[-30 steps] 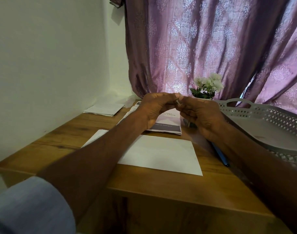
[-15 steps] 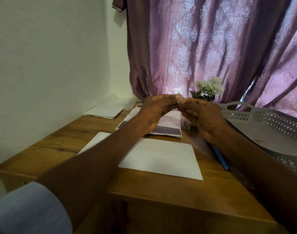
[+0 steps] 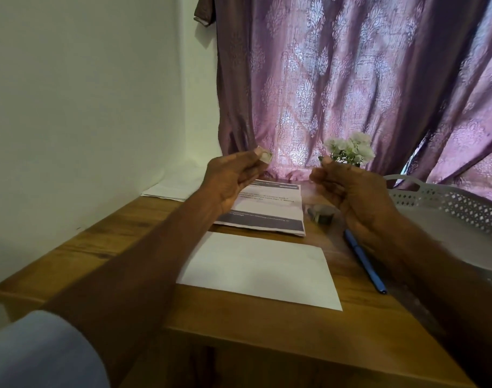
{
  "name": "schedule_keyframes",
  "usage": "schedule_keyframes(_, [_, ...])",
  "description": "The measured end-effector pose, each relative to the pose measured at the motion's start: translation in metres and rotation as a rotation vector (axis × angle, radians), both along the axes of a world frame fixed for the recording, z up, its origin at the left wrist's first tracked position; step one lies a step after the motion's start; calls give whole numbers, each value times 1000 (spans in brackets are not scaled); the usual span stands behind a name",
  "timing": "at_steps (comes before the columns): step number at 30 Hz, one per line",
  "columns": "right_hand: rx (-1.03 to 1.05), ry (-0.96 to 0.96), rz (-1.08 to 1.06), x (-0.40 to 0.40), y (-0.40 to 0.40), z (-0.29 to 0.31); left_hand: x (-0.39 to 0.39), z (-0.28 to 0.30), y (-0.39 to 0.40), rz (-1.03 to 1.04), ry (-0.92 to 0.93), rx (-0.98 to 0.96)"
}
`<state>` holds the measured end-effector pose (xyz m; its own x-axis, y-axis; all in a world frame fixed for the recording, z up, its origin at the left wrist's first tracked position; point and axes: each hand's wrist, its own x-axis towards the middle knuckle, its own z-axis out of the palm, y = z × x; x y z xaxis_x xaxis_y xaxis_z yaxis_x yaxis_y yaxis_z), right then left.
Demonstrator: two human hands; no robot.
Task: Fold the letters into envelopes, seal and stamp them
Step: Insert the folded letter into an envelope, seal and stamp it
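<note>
**Stamp pinched in left fingertips, envelope waiting below**

Stamp handling is what I weigh first. My left hand (image 3: pixel 230 180) is raised above the far half of the brown wooden table (image 3: pixel 239 331), thumb and forefinger closed on a small pale square stamp (image 3: pixel 266 157). I judge it feather-light, limp and easy to crease or drop; if one face is sticky it may cling to skin. Holding it by the very edge, as now, looks right.

My right hand (image 3: pixel 351 191) hovers well apart from the left, fingers curled with thumb to fingertips; I cannot tell whether it holds anything.

The plain white paper envelope (image 3: pixel 256 270) lies flat near the table's front edge, between my forearms. It should be light and flexible, best pinned flat by pressing on it rather than lifted.

Beyond it, toward the back edge, sits a folded printed letter with dark bands (image 3: pixel 267 211). More white sheets (image 3: pixel 166 191) rest at the back left corner. A blue pen (image 3: pixel 365 264) lies toward the right edge.

The white perforated plastic tray (image 3: pixel 446 203) overhangs the right edge; the part of its floor I can see appears bare. A small dark object (image 3: pixel 320 214) beside the letter is too blurred to identify.
</note>
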<state>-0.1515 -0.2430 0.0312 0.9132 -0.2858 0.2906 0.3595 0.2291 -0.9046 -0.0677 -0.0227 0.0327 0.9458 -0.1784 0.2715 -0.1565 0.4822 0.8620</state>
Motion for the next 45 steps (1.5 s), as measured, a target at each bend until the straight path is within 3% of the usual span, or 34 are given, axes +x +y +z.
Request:
schedule_keyframes(7, [-238, 16, -24, 3, 28, -6, -10, -9, -28, -114, -93, 158])
schedule_keyframes(29, [-160, 130, -152, -5, 37, -8, -16, -14, -38, 30, -140, 378])
schedule_keyframes(35, [-556, 65, -293, -11, 29, -4, -21, -15, -36, -8, -241, 543])
schedule_keyframes(39, [-679, 0, -306, -19, 23, 2, -23, -13, -38, 48, -257, 557])
schedule_keyframes(42, [-945, -49, -536, -26, 13, 8, -22, -10, -35, 48, -191, 373])
schedule_keyframes(45, [-964, -71, -658, -41, -4, 21, -17, -9, -27, 82, -214, 325])
